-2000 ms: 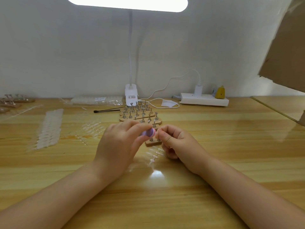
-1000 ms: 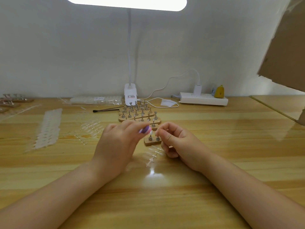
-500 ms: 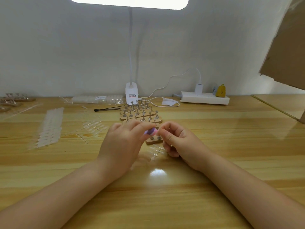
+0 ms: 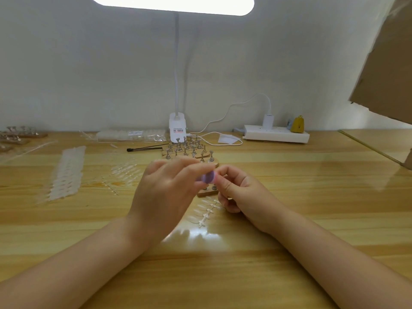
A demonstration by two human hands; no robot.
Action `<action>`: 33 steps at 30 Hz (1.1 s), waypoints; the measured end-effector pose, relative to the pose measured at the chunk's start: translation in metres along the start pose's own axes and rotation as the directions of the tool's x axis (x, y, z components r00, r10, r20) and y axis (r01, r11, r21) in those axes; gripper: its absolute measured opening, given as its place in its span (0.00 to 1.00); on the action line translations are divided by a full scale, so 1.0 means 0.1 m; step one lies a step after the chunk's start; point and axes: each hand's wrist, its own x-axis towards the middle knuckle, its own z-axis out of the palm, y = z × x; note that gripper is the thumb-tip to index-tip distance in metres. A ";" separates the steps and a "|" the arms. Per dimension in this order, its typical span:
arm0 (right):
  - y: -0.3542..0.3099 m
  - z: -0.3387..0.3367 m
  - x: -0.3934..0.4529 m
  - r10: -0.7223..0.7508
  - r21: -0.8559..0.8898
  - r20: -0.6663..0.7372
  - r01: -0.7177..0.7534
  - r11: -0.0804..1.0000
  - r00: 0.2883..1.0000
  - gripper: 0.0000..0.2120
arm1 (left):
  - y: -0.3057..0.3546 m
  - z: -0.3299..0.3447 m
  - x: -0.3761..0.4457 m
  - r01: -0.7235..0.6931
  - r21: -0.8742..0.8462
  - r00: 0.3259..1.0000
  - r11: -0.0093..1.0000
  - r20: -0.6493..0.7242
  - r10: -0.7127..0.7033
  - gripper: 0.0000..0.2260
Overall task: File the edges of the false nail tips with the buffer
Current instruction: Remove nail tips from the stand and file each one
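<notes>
My left hand [image 4: 165,195] pinches the purple buffer [image 4: 207,177] above the table [image 4: 312,197]; my right hand [image 4: 240,192] is pinched shut against it, its nail tip too small to see. Many tips [image 4: 66,172] look unfiled.
</notes>
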 end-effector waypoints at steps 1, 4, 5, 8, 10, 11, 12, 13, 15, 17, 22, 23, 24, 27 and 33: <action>0.00 0.00 0.00 0.001 -0.002 0.008 -0.001 1.000 1.000 0.05 | 0.02 0.01 0.00 -0.040 -0.005 0.999 0.999 0.021 0.040 0.11; 0.00 -0.03 0.00 0.011 0.018 -0.006 -0.011 1.000 1.000 0.06 | -0.02 0.02 -0.02 0.011 0.103 0.997 0.995 0.080 -0.019 0.10; -0.01 -0.04 0.00 0.012 0.032 -0.021 -0.011 0.999 1.000 0.06 | -0.04 0.01 -0.02 0.047 0.118 0.996 0.992 0.069 -0.056 0.11; 0.01 -0.02 0.01 0.012 0.046 -0.024 -0.011 0.999 1.000 0.08 | -0.03 -0.01 0.00 0.011 0.021 1.000 1.000 -0.020 -0.011 0.10; 0.01 -0.03 0.00 0.015 0.061 0.010 -0.016 0.998 1.000 0.05 | 0.03 0.01 0.00 -0.064 -0.009 0.998 0.998 -0.017 0.063 0.10; 0.00 -0.03 0.00 0.024 0.077 0.034 -0.026 0.997 0.999 0.04 | 0.04 0.02 -0.01 -0.058 0.008 0.998 0.998 0.014 0.058 0.10; -0.01 -0.04 0.00 0.039 0.099 0.058 -0.044 0.994 0.998 0.05 | 0.03 0.02 -0.03 -0.017 0.037 0.999 0.999 0.047 0.015 0.10; -0.02 -0.06 0.00 0.055 0.124 0.078 -0.064 0.990 0.995 0.05 | 0.01 0.02 -0.04 0.044 0.067 0.996 0.997 0.069 -0.049 0.11; -0.04 -0.08 0.00 0.074 0.159 0.097 -0.089 0.983 0.993 0.05 | -0.04 0.00 -0.04 0.129 0.085 0.989 0.988 0.060 -0.134 0.13; -0.04 -0.08 0.00 0.073 0.145 0.108 -0.089 0.985 0.991 0.05 | 0.00 0.00 -0.01 0.057 0.041 0.998 0.998 0.011 -0.057 0.12; -0.07 -0.07 -0.01 0.072 0.080 0.158 -0.085 0.993 0.985 0.06 | 0.06 0.00 -0.01 -0.022 0.068 0.999 0.997 0.044 0.019 0.11; -0.07 -0.07 -0.02 0.080 0.092 0.154 -0.095 0.991 0.985 0.07 | 0.03 -0.02 -0.01 0.013 0.099 0.998 0.995 0.053 -0.018 0.12; -0.07 -0.08 -0.02 0.086 0.103 0.151 -0.102 0.989 0.985 0.07 | -0.01 -0.03 -0.02 0.036 0.121 0.998 0.992 0.049 -0.042 0.13; -0.05 -0.08 -0.01 0.075 0.110 0.138 -0.091 0.990 0.988 0.06 | 0.01 -0.01 -0.01 0.006 0.051 1.000 0.999 -0.026 -0.005 0.11; -0.04 -0.10 0.00 0.074 0.133 0.162 -0.096 0.986 0.984 0.06 | -0.07 0.04 -0.08 0.098 0.067 0.992 0.993 0.069 -0.103 0.10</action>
